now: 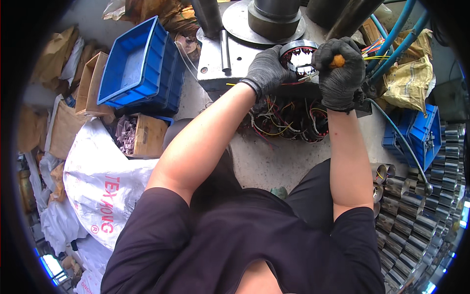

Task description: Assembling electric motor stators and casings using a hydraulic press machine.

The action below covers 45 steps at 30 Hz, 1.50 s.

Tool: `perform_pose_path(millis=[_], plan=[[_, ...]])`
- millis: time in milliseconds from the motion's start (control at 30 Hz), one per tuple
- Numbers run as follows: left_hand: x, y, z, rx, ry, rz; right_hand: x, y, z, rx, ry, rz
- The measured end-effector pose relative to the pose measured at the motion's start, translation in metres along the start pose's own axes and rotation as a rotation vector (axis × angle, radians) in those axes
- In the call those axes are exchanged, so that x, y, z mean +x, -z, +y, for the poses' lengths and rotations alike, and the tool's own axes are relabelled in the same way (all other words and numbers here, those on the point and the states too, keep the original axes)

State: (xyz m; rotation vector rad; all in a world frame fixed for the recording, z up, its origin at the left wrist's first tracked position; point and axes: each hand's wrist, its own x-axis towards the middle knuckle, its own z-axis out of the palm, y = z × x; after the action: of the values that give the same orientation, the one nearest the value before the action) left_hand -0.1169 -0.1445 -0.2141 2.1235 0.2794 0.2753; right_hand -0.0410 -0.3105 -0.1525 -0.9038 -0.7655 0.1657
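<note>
My left hand (267, 72), in a dark grey knit glove, has its fingers closed on the left side of a motor stator (299, 45). The stator is a shiny metal ring with dark red and black insulation inside and thin wires at its lower edge. My right hand (340, 73), gloved too, makes a fist at the ring's right side around a tool with an orange-brown handle (338, 61). Only the handle's end shows clearly; the tool's working end is hard to make out. Both hands are over the front of a grey metal press bed (208, 73).
A metal rod (224, 51) lies on the bed, by the press's round plate (232, 22). Below sit several wired stators (279, 120). Blue crates (129, 63) and a white sack (98, 181) are at left. Steel cylinders (406, 220), a blue bin (416, 139) and blue hoses (399, 46) are at right.
</note>
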Motion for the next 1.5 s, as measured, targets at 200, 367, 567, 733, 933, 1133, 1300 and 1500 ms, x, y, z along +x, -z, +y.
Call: perform_pose_path(millis=[200, 367, 567, 733, 933, 1133, 1300, 1500], plan=[[0.001, -0.003, -0.004, -0.061, -0.024, 0.019, 0.003, -0.006, -0.007, 0.073, 0.065, 0.016], [0.001, -0.004, 0.001, -0.075, 0.015, -0.003, 0.001, -0.005, 0.0, -0.167, 0.025, 0.042], [0.004, -0.002, -0.006, -0.017, 0.002, 0.005, -0.003, -0.012, 0.0, -0.206, -0.008, 0.044], [-0.001, 0.001, 0.004, -0.027, 0.018, -0.003, -0.005, -0.007, 0.001, -0.12, 0.017, 0.063], [-0.001, -0.001, 0.002, -0.029, -0.003, 0.02, -0.001, -0.01, 0.0, -0.145, 0.046, 0.032], [-0.002, -0.004, -0.001, -0.06, 0.013, 0.002, -0.003, -0.012, -0.001, -0.173, 0.062, 0.061], [0.001, -0.003, -0.001, -0.058, 0.011, 0.004, -0.005, -0.011, 0.001, -0.193, 0.129, 0.037], [-0.003, 0.001, 0.01, -0.027, 0.048, -0.006, -0.005, -0.014, -0.007, -0.066, 0.055, 0.124]])
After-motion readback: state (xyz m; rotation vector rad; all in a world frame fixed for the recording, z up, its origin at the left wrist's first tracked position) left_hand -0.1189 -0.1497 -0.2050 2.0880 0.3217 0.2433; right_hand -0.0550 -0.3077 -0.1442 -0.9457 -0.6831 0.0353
